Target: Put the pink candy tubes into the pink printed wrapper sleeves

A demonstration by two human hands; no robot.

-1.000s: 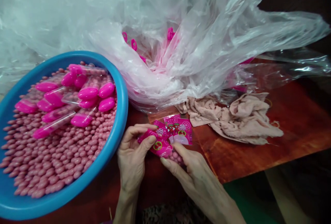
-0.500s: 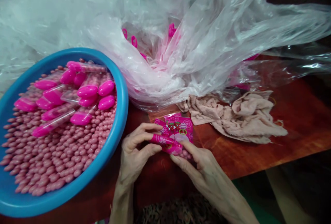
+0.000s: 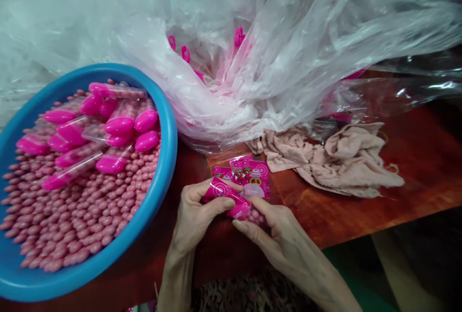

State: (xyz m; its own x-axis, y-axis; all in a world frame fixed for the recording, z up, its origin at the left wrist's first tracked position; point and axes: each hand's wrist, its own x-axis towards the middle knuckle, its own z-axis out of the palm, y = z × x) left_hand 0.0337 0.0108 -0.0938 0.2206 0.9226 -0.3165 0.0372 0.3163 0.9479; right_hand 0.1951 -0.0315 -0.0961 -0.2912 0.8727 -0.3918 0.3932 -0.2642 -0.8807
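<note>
Between my two hands is a clear tube of pink candy balls (image 3: pixel 255 217) with a pink printed label (image 3: pixel 221 188) partly around it. My left hand (image 3: pixel 197 211) pinches the label and the tube's left end, thumb on top. With thumb and fingers, my right hand (image 3: pixel 277 228) grips the candy-filled end. Just beyond them, several flat pink printed labels (image 3: pixel 258 172) with strawberry pictures lie on the table. The far side of the tube is hidden by my fingers.
A blue basin (image 3: pixel 168 158) of pink candy balls (image 3: pixel 72 225) stands at left, with several pink-capped filled tubes (image 3: pixel 119 125) on top. A big clear plastic bag (image 3: pixel 224 119) holding pink pieces spreads behind. A crumpled beige cloth (image 3: pixel 346 158) lies right on the reddish-brown table (image 3: pixel 325 216).
My left thumb has moved onto the label, and the label now curls further over the tube. My right hand keeps its hold. The view has shifted slightly.
</note>
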